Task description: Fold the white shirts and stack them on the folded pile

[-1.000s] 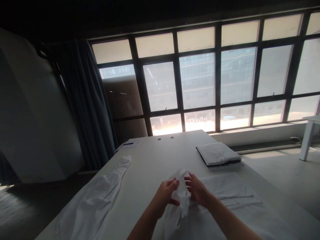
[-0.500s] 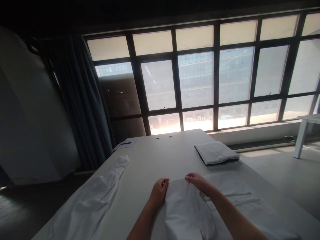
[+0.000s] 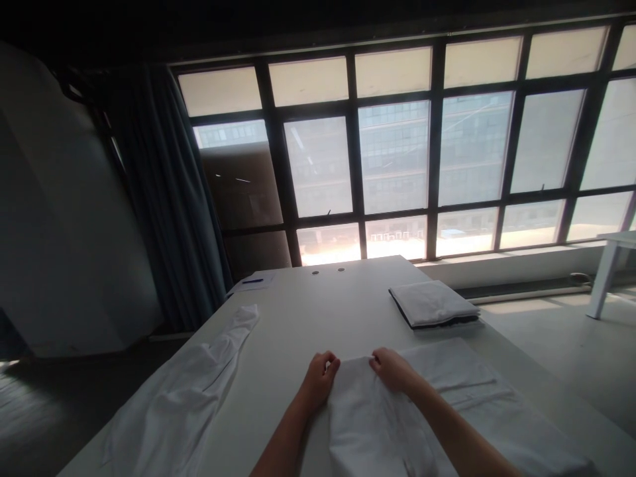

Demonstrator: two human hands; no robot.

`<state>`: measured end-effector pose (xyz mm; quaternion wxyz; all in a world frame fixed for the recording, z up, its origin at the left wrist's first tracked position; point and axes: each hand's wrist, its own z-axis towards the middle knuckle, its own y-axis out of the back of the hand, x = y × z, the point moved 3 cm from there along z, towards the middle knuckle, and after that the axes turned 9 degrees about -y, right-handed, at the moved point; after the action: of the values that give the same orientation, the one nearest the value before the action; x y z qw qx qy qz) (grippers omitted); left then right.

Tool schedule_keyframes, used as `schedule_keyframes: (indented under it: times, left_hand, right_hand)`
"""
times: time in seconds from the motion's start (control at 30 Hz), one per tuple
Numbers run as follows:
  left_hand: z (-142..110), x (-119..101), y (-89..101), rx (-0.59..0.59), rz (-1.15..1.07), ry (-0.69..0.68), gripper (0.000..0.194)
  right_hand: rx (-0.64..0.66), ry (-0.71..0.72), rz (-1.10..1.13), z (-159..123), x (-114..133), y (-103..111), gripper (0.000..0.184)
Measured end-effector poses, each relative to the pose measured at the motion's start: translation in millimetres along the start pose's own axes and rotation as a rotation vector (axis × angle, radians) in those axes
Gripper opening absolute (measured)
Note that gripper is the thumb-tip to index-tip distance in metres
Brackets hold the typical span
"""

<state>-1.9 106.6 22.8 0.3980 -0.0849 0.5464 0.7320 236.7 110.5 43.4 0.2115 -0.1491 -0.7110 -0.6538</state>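
Observation:
A white garment [image 3: 360, 417] lies on the white table in front of me, its near part folded over and its other part spread to the right. My left hand [image 3: 322, 377] pinches the far left corner of the folded part. Along the same far edge, my right hand [image 3: 390, 368] is closed on the cloth, thumb and fingers together. The right forearm crosses over the garment and hides some of it. Which kind of garment it is I cannot tell for sure.
To the left, another white garment [image 3: 183, 397] lies loosely along the table edge. A folded white and dark stack of cloth [image 3: 434, 303] sits at the right. Paper with a blue pen [image 3: 252, 281] lies at the far left corner of the table [image 3: 318, 311]. Windows and a curtain [image 3: 169, 218] stand beyond.
My right hand has lowered slightly and its fingers have closed more on the cloth edge. The left fingers have curled into a tighter pinch. The view has shifted slightly.

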Motion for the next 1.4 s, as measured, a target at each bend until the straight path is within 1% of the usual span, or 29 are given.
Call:
schedule_keyframes:
  times: [0.1,0.2,0.3,0.47,0.67,0.8,0.93,1.0,1.07,1.13,1.2,1.3,1.4]
  left_hand:
    - [0.2,-1.6,0.9,0.026,0.044,-0.004,0.042]
    - [0.8,-2.3,0.1,0.055,0.109,0.008,0.04]
    - [0.1,-3.9,-1.6,0.077,0.163,0.022,0.038]
    - [-1.7,-3.7,-2.2,0.085,0.201,0.042,0.03]
    - [-1.2,3.5,-1.9,0.073,0.199,0.071,0.024]
    - [-1.5,4.8,-3.0,0.053,0.214,0.1,0.022]
    - [-1.7,4.6,-4.2,0.028,0.243,0.124,0.021]
    - [-1.8,4.4,-4.1,0.019,0.257,0.137,0.022]
    - [-2.4,2.7,-2.5,0.015,0.267,0.141,0.023]
    - [-4.2,-1.9,1.0,0.008,0.277,0.135,0.025]
    - [-6.8,-10.5,5.9,-0.003,0.288,0.115,0.025]
    - [-9.6,-31.4,13.9,-0.013,0.298,0.052,0.023]
    - [-9.8,-58.3,22.7,-0.003,0.289,-0.017,0.021]
  right_hand:
    - [-0.025,-0.023,-0.111,-7.4,0.1,0.2,0.032]
    - [-0.087,-0.03,-0.213,-17.4,2.5,1.4,0.031]
    - [-0.152,-0.02,-0.271,-24.0,9.9,-0.9,0.031]
    - [-0.209,-0.071,-0.256,-17.7,17.9,-15.0,0.032]
    - [-0.219,-0.11,-0.206,-5.6,9.2,-27.5,0.027]
    - [-0.227,-0.109,-0.204,-6.1,7.3,-26.5,0.025]
    - [-0.266,-0.076,-0.209,-14.5,17.0,-18.9,0.025]
    - [-0.245,-0.001,-0.208,-21.3,26.1,-18.4,0.027]
    - [-0.161,0.093,-0.207,-28.8,34.7,-22.9,0.028]
    - [-0.066,0.159,-0.21,-35.3,39.2,-30.1,0.034]
    - [0.001,0.178,-0.22,-38.9,38.6,-36.8,0.045]
    - [0.066,0.172,-0.229,-37.3,33.2,-44.5,0.058]
    - [0.048,0.147,-0.222,-30.0,29.5,-50.1,0.062]
